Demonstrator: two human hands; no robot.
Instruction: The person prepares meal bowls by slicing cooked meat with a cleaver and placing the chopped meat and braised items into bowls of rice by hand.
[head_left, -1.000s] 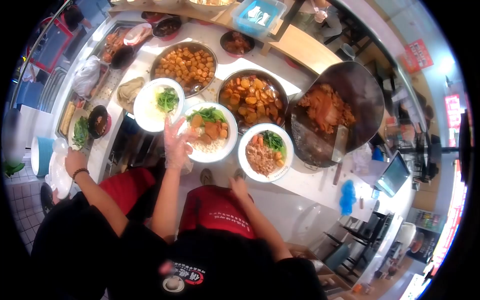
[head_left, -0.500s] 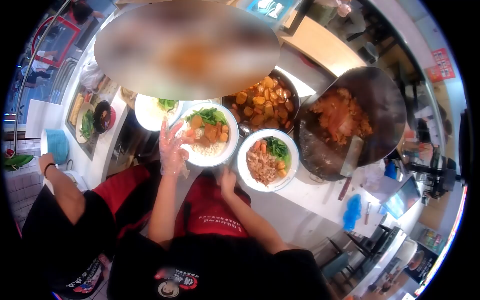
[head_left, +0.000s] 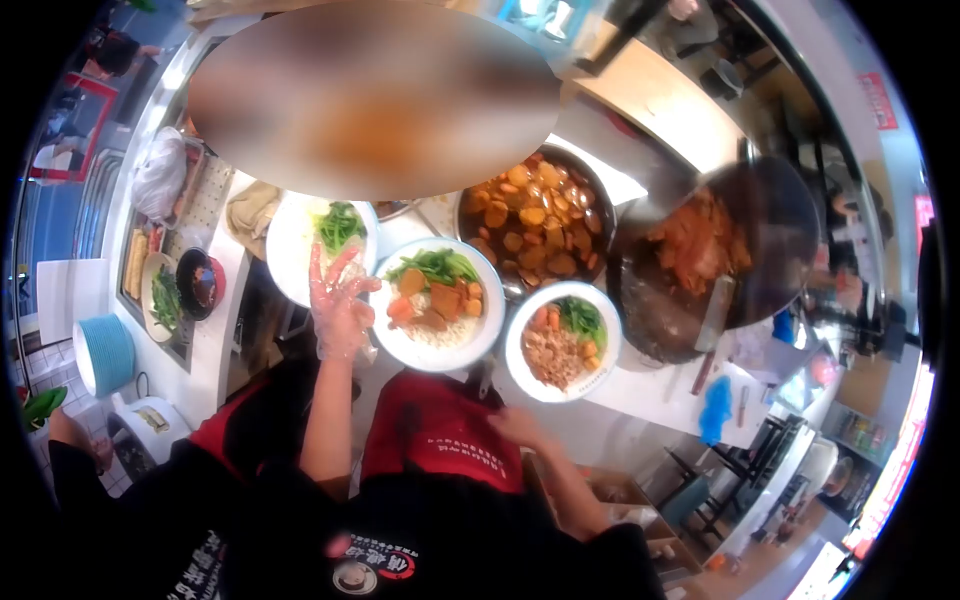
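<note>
My left hand, in a clear plastic glove, is open with its fingers spread over the near edge of a white plate with greens. Just right of it sits a plate of rice, greens and braised chunks. A third plate holds minced meat, greens and carrot. My right hand is low in front of the red apron, below the third plate; its fingers are too blurred to read.
Behind the plates stands a pot of braised pieces, with a big wok and a spatula to the right. A blurred oval hides the counter's back. At left are stacked plates and a co-worker's arm.
My right hand has moved right, away from the plates. My left hand stays gloved and spread beside the middle plate. The co-worker's hand has dropped below the stacked plates. The view has shifted.
</note>
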